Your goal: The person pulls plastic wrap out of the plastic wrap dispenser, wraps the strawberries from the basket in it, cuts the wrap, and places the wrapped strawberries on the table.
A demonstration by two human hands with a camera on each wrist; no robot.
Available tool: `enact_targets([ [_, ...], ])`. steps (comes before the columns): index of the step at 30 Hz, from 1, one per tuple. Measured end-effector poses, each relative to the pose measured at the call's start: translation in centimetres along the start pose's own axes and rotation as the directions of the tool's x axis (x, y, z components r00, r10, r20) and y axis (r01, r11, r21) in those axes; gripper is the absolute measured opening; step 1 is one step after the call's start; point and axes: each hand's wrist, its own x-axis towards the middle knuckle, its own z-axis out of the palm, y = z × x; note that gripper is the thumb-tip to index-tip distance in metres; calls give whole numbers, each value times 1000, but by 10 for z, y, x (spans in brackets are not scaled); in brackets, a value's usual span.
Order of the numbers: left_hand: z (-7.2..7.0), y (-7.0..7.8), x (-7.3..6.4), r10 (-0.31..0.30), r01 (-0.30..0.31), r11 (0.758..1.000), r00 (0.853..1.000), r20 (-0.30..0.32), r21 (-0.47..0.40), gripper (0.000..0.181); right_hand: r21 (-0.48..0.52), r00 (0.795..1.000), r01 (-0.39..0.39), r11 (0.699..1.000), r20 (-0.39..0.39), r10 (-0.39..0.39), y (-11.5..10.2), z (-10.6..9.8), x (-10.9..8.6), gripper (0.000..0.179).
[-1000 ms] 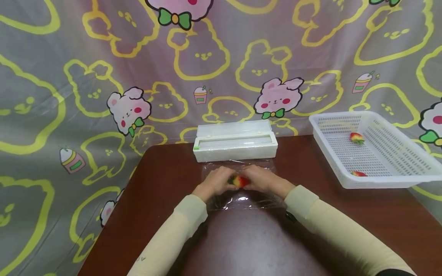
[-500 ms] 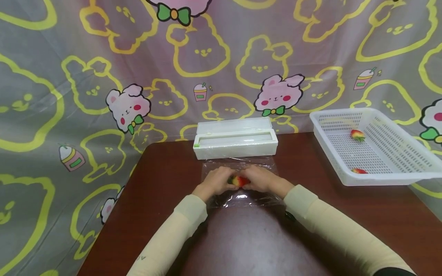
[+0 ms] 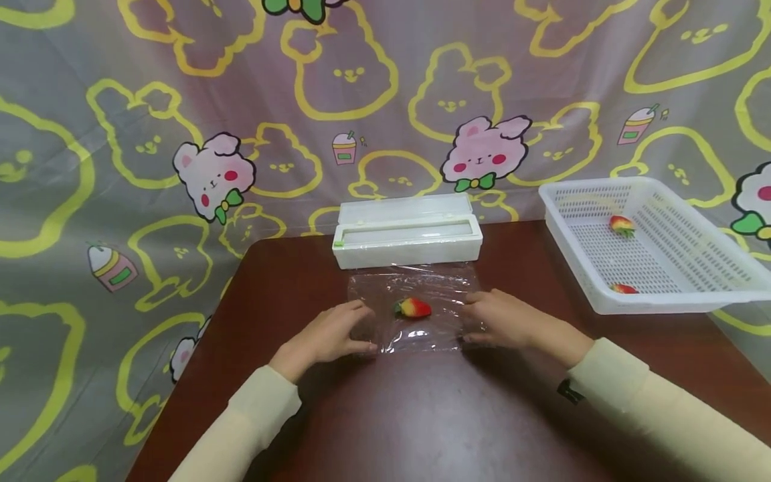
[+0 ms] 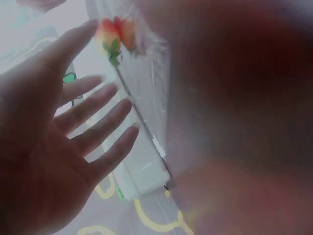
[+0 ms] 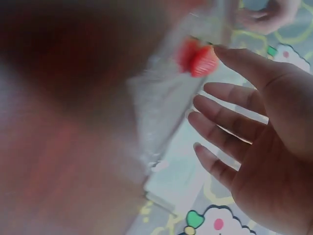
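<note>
A red and yellow strawberry [image 3: 414, 308] with green leaves lies on a sheet of clear plastic wrap [image 3: 415, 338] in the head view. To its left is my left hand [image 3: 328, 333], fingers spread at the sheet's left edge, holding nothing. My right hand [image 3: 512, 318] is on the other side, its fingertips over the right edge of the wrap. Both wrist views show the fingers extended and apart, with the strawberry [image 4: 108, 36] beyond the left thumb. Behind the wrap stands a white wrap dispenser box [image 3: 409, 251], its lid raised, with the film coming out of its front.
A white plastic basket [image 3: 578, 268] at the back right holds two strawberries, one [image 3: 622, 225] toward the back and one [image 3: 624, 288] near its front wall. A patterned curtain [image 3: 385, 87] hangs right behind the brown table [image 3: 289, 281].
Both hands have let go of the strawberry and drawn apart, left hand to the left and right hand to the right. The strawberry stays on the wrap.
</note>
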Motion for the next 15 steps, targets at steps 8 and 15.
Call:
enact_targets([
  [8, 9, 9, -25, 116, -126, 977, 991, 69, 173, 35, -127, 996, 69, 990, -51, -76, 3, 24, -27, 21],
  [15, 10, 0, -33, 126, -127, 966, 992, 22, 226, 14, -192, 988, 64, 979, -123, -89, 2, 34, -26, 19],
])
